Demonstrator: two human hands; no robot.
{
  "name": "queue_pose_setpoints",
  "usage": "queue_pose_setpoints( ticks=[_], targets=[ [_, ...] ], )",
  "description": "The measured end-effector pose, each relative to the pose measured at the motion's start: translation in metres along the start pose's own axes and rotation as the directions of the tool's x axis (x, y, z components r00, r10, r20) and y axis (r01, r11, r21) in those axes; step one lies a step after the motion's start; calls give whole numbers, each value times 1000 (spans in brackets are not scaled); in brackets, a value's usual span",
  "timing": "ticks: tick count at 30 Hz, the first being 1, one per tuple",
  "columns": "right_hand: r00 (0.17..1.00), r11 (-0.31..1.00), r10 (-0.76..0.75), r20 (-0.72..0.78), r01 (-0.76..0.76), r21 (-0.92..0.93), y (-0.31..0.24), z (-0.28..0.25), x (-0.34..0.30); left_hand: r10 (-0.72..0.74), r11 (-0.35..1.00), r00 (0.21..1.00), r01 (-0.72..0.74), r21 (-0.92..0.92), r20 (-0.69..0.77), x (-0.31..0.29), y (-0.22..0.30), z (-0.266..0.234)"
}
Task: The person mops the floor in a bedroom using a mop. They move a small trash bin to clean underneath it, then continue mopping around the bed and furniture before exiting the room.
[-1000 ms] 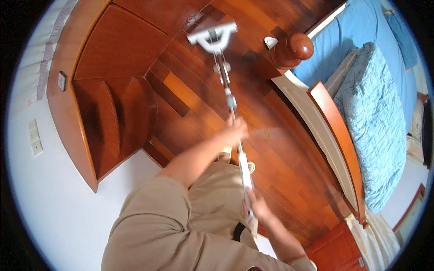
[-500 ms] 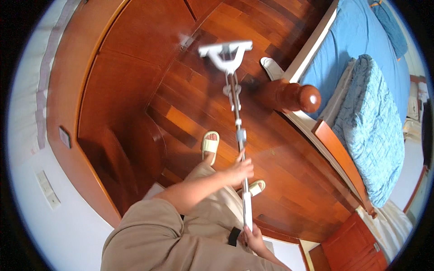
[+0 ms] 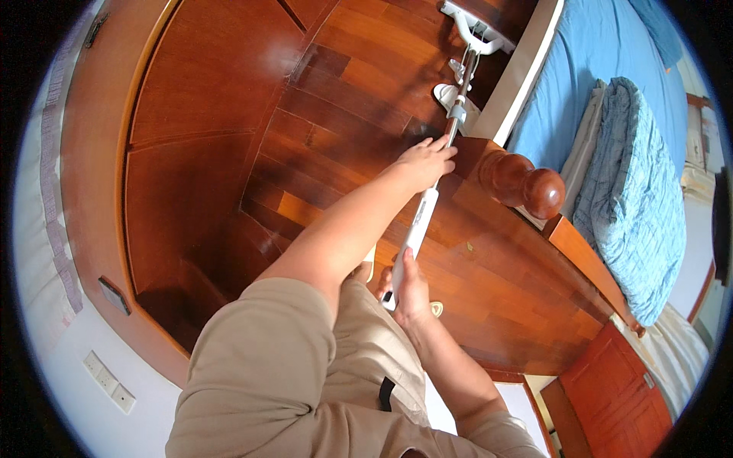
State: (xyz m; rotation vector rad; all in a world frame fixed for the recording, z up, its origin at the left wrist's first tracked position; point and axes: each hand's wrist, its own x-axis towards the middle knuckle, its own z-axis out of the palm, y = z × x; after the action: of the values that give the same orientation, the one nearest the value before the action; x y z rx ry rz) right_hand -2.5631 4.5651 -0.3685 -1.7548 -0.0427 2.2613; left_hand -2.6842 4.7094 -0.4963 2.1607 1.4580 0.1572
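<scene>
A long mop (image 3: pixel 421 220) slants away from me, with a white handle and a metal pole. Its wide white mop head (image 3: pixel 475 32), on a forked bracket, lies at the far side by the bed frame. Midway up, my left hand (image 3: pixel 424 164) is closed loosely around the pole, with the fingers laid over it. Lower down, my right hand (image 3: pixel 409 288) grips the white handle near its end. A white slipper (image 3: pixel 446 96) lies beside the pole, close to the bed.
To the right stands a bed with a pale frame (image 3: pixel 527 72), a round wooden post (image 3: pixel 527 183) and a folded blue quilt (image 3: pixel 630 198). A wooden cabinet (image 3: pixel 198 84) lines the left side. Brown plank floor (image 3: pixel 351 99) runs between them. A red-brown cabinet door (image 3: pixel 611 389) is at the lower right.
The mop head has moved away and to the right, up to the bed frame. Both my hands have moved forward with the mop, and the pole now tilts rightward.
</scene>
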Motion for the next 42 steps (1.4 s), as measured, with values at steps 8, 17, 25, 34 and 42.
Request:
queue_pose_setpoints(
  ticks=[8, 17, 25, 34, 42],
  targets=[
    [992, 947, 123, -10, -120, -297, 73, -41, -84, 11, 996, 988, 3, -94, 156, -98, 66, -9],
    [924, 411, 367, -110, -267, -871, 31, -141, -189, 45, 988, 941, 9, -156, 337, -173, 164, -8],
    [921, 85, 373, -115, -158, -984, 3, -200, -172, -69, 980, 885, 147, -134, 460, -179, 186, 56],
    [982, 17, 146, -119, -123, -992, -54, -411, -227, -98, 990, 767, 139, -14, 634, -74, 372, 141],
    [738, -12, 80, -670, -671, -741, -129, -629, -471, 315, 891, 856, -118, -438, 410, 38, 733, 196]
  ],
)
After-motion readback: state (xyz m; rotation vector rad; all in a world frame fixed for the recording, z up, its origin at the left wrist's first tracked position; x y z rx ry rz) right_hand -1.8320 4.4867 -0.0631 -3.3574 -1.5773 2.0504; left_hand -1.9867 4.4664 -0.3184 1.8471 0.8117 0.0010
